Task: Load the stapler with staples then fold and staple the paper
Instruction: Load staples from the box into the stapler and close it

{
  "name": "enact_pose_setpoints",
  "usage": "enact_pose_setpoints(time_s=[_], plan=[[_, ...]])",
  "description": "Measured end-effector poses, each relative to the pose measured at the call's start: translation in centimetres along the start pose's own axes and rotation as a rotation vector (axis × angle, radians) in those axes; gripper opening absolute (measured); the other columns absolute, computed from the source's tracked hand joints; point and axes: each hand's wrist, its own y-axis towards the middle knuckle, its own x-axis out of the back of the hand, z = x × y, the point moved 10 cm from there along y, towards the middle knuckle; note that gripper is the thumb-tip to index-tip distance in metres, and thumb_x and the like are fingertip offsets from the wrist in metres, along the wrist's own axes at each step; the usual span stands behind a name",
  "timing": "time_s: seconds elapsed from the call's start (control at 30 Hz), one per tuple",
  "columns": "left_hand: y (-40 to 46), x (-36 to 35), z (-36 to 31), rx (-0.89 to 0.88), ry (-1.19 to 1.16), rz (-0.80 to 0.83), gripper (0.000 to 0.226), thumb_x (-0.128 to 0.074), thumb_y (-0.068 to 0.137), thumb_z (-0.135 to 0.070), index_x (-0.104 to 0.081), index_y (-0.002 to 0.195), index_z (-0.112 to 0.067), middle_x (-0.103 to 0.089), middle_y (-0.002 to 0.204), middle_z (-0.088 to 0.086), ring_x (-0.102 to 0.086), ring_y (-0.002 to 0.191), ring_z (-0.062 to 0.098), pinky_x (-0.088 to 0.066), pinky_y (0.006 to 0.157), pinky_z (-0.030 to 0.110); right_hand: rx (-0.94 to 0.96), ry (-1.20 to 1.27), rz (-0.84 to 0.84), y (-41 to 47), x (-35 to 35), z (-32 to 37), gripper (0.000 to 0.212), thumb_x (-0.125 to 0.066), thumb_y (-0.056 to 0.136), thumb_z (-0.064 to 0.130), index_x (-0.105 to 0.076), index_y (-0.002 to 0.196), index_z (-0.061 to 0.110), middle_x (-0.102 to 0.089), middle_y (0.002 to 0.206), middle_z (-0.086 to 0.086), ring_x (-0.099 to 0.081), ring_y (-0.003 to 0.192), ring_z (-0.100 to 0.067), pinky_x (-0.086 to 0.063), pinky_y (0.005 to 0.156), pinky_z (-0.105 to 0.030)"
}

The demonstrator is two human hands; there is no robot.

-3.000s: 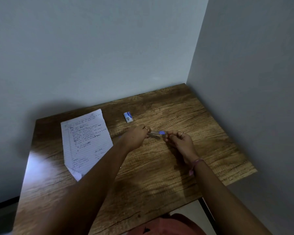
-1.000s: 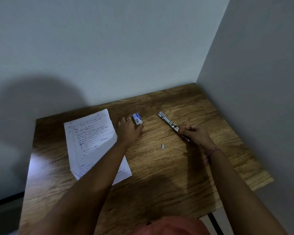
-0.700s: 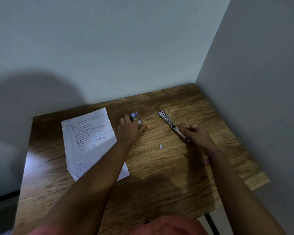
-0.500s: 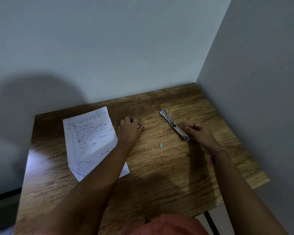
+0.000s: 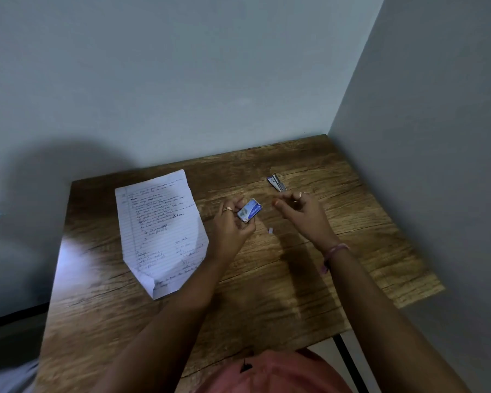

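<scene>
Holding a small blue staple box [image 5: 249,213] above the table [image 5: 281,293], the left hand [image 5: 233,225] has its fingers clamped on it, long axis running near-left to far-right. The right hand [image 5: 301,211], just right of the box, is loosely curled and holds nothing. The stapler [image 5: 277,182] lies opened flat beyond it, pointing far-left. The paper [image 5: 162,228] lies at left, long axis near-to-far

grainy wood table [image 5: 267,279], lined paper [image 5: 159,222]
</scene>
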Motion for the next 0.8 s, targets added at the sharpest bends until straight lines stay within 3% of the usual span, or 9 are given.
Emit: enact_pose_setpoints(time_s=[0.13,0.3,0.43,0.53,0.63,0.7,0.8], plan=[[-0.7,0.9,-0.8,-0.010,-0.037,-0.013,0.052,-0.076,0.076,-0.015,-0.054,0.123,-0.013,-0.061,0.109,-0.002,-0.060,0.096,0.005,-0.051,0.080,0.015,-0.072,0.080,0.112,-0.9,-3.6,-0.2,0.025,-0.070,0.086,0.018,-0.066,0.106,0.006,-0.068,0.089,-0.001,-0.065,0.077,-0.009,-0.055,0.066,-0.026],[-1.5,1.6,-0.3,0.003,-0.048,0.009,0.053,-0.075,0.078,-0.012,-0.055,0.127,-0.012,-0.062,0.115,-0.003,-0.059,0.091,-0.007,-0.045,0.074,0.000,-0.116,0.175,0.120,-1.5,-4.7,-0.5,0.028,-0.070,0.084,0.009,-0.061,0.108,0.000,-0.061,0.083,-0.010,-0.066,0.080,-0.018,-0.055,0.071,-0.030],[-2.1,1.8,0.4,0.037,-0.105,0.011,0.054,-0.075,0.079,-0.011,-0.055,0.129,-0.013,-0.066,0.119,0.002,-0.064,0.099,0.004,-0.051,0.078,0.009,-0.184,0.235,0.157,-2.1,-5.8,-0.7,0.024,-0.069,0.085,0.006,-0.060,0.104,-0.006,-0.059,0.073,-0.003,-0.065,0.069,-0.011,-0.055,0.065,-0.024],[-2.2,2.0,0.5,0.038,-0.122,0.027,0.057,-0.076,0.078,-0.014,-0.054,0.131,-0.014,-0.068,0.118,0.000,-0.066,0.101,0.007,-0.055,0.083,0.022,-0.252,0.288,0.198,-2.5,-6.8,-0.9,0.023,-0.071,0.085,0.015,-0.061,0.097,-0.002,-0.064,0.066,-0.001,-0.064,0.060,-0.009,-0.053,0.056,-0.023],[-2.0,2.3,0.6,0.039,-0.140,0.054,0.059,-0.076,0.078,-0.014,-0.053,0.133,-0.014,-0.067,0.121,-0.001,-0.064,0.100,0.003,-0.053,0.082,0.015,-0.270,0.327,0.221,-2.7,-7.4,-0.6,0.007,-0.070,0.086,0.015,-0.070,0.079,0.015,-0.065,0.061,-0.001,-0.062,0.054,-0.009,-0.049,0.050,-0.021],[-1.8,2.5,0.7,0.036,-0.136,0.093,0.059,-0.076,0.078,-0.012,-0.053,0.133,-0.014,-0.065,0.124,0.000,-0.062,0.104,0.002,-0.050,0.085,0.012,-0.292,0.351,0.243,-2.7,-7.7,-0.7,0.023,-0.068,0.087,0.014,-0.070,0.065,0.022,-0.063,0.059,-0.002,-0.060,0.053,-0.010,-0.049,0.051,-0.021],[-1.6,2.6,0.8,0.007,-0.117,0.161,0.057,-0.075,0.078,-0.009,-0.055,0.131,-0.013,-0.063,0.127,0.003,-0.059,0.115,0.010,-0.051,0.094,0.026,-0.373,0.431,0.263,-2.5,-8.2,-1.2,0.016,-0.066,0.088,0.015,-0.071,0.073,0.018,-0.060,0.065,-0.006,-0.058,0.055,-0.010,-0.055,0.059,-0.024]])
